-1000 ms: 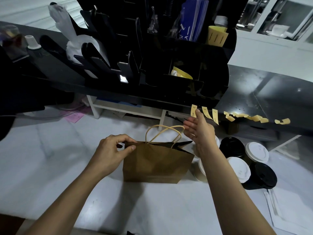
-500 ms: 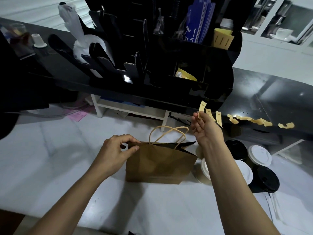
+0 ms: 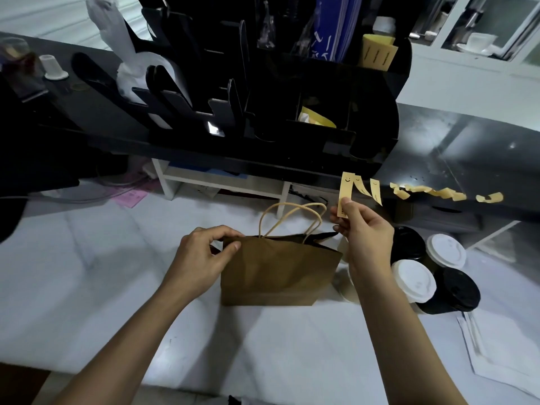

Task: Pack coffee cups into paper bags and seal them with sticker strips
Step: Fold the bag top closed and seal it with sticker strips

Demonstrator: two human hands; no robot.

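Observation:
A brown paper bag [image 3: 277, 270] with looped paper handles stands on the white counter [image 3: 87, 273]. My left hand [image 3: 201, 258] pinches the bag's top left corner. My right hand [image 3: 362, 232], just right of the handles, pinches the lower end of a yellow sticker strip [image 3: 344, 191] with a smiley on it; the strip stands upright. More yellow strips [image 3: 375, 191] hang from the edge of the black shelf [image 3: 482, 171]. Several lidded coffee cups, white-lidded [image 3: 413, 280] and black-lidded [image 3: 458, 289], stand right of the bag. What the bag holds is hidden.
A tall black organizer [image 3: 292, 97] with lids, sleeves and napkins stands on the black shelf behind the bag. White paper sheets [image 3: 502, 352] lie at the counter's right front. A small white shelf unit [image 3: 222, 182] sits under the black shelf.
My right hand reached up to the hanging strips, took hold of the leftmost one and has drawn it down toward the bag. My left hand has kept its hold on the bag's corner.

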